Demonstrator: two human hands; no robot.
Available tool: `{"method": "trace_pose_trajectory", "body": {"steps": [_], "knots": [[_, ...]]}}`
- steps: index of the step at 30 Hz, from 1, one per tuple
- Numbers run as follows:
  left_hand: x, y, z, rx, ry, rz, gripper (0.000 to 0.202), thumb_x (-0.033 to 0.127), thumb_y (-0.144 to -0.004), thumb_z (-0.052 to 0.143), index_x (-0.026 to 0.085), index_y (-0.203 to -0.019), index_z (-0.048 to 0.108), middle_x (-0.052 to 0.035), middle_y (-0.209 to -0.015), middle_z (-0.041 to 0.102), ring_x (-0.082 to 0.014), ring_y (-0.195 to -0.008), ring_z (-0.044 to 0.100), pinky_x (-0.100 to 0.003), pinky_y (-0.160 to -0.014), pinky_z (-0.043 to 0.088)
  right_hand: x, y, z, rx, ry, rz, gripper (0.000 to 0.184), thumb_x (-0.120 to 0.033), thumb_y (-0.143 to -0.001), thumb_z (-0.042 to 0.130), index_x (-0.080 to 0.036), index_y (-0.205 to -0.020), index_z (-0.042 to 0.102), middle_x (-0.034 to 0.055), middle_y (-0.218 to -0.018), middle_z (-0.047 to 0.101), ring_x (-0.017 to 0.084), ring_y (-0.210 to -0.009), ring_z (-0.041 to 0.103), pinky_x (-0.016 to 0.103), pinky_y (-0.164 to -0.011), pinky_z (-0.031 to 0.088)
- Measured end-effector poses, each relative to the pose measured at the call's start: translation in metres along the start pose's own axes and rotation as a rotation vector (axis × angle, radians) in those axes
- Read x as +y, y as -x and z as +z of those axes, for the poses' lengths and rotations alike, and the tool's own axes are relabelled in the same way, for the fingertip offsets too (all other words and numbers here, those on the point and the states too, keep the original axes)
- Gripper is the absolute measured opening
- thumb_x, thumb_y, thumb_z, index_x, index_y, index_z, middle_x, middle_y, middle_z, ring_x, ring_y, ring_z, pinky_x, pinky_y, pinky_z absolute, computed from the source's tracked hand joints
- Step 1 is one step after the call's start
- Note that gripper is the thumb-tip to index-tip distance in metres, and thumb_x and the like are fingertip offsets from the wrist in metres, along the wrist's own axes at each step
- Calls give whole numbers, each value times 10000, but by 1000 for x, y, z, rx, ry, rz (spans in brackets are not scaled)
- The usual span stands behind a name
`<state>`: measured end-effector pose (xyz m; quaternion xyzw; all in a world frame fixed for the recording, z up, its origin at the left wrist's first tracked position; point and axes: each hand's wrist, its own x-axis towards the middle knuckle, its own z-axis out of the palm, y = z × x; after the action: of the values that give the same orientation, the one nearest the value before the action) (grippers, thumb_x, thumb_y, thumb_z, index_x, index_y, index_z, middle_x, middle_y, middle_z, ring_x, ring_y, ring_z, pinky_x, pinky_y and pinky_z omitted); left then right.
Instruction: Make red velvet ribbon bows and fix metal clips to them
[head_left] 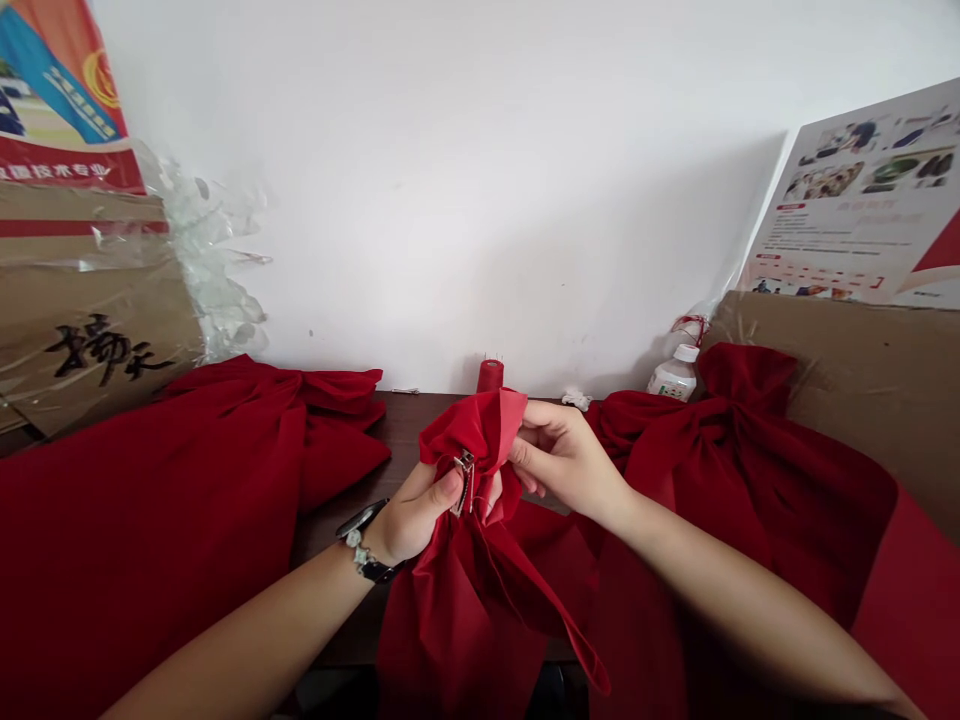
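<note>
Red cloth (469, 450) is bunching up in your hands over mid-bench (397, 440). You're pinching it w/ both hands: L grip (420, 510) is pressing its thumb on a metal clip (465, 482) at the gathered neck, R grip (559, 455) is pinching the top fold. L red bow (270, 430) and R red bow (720, 430) are lying either side on bench, red thread spool (490, 376) standing behind.

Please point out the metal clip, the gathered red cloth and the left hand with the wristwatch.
metal clip (465, 483), head view, on its middle
gathered red cloth (469, 430), head view, on the top of the gathered bunch
left hand (416, 515), head view, on the back of the hand
</note>
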<state>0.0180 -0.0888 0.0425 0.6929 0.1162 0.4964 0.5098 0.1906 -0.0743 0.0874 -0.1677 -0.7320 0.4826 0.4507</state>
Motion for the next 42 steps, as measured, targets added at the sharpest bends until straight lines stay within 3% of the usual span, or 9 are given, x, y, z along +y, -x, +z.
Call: {"method": "trace_pose_trajectory", "body": {"steps": [7,12,17,24,27,30,33,36,42], "knots": [[-1,1,5,-73,147,-54,408,526,-887,495,133,-936,591,-54,-693,561,-160,-634,515,-324,-620,423,10,-1,3,-42,-133,-71,420,-459,-869,585,-137,-605,534,-9,-523,528,26,-368,355,165,-366,255],[0,1,4,-21,194,-42,390,495,-876,533,117,-920,619,-60,-703,563,-153,-615,499,-316,-592,398,11,0,3,-41,-127,-134,448,-485,-857,592,-139,-577,543,-4,-523,528,30,-369,339,183,-371,233],[-1,2,3,5,193,-60,406,516,-858,550,131,-961,630,-90,-795,592,-167,-650,526,-329,-601,415,18,2,2,17,-125,-113,431,-493,-836,616,-148,-578,582,4,-529,543,50,-390,363,196,-380,256],[-2,3,3,33,196,-66,458,573,-824,561,154,-1005,604,-109,-861,614,-186,-669,555,-353,-609,463,21,2,-1,-27,-170,-82,429,-514,-856,576,-149,-632,605,-12,-503,498,62,-419,344,206,-417,259],[-3,2,0,34,86,-19,596,689,-730,585,146,-975,610,-94,-808,613,-180,-656,538,-341,-613,456,11,1,-3,-108,-211,-2,366,-442,-890,543,-144,-687,605,-5,-556,522,62,-450,349,205,-444,298],[-2,0,-2,100,-111,-29,650,708,-650,646,147,-979,620,-78,-797,627,-200,-707,564,-340,-668,467,-1,1,-1,-135,-185,-16,301,-441,-807,648,-153,-731,608,6,-651,576,74,-499,444,219,-500,406],[-1,0,1,179,-329,-3,528,592,-730,660,172,-1048,622,-80,-886,667,-240,-846,607,-354,-778,481,-9,2,6,-2,-91,-46,260,-379,-738,733,-161,-680,604,-1,-659,600,96,-576,541,233,-576,478],[0,-1,3,211,-477,42,412,480,-810,624,197,-1108,622,-81,-980,684,-260,-953,605,-367,-868,461,-8,3,10,112,-82,17,211,-312,-726,750,-166,-662,612,-9,-660,619,95,-604,558,229,-606,498],[-3,2,2,219,-487,96,419,541,-852,529,188,-1030,667,-102,-1050,679,-270,-992,601,-370,-931,425,1,3,10,101,-306,152,114,-255,-745,710,-161,-730,647,-14,-670,618,84,-594,544,210,-573,480]]}}
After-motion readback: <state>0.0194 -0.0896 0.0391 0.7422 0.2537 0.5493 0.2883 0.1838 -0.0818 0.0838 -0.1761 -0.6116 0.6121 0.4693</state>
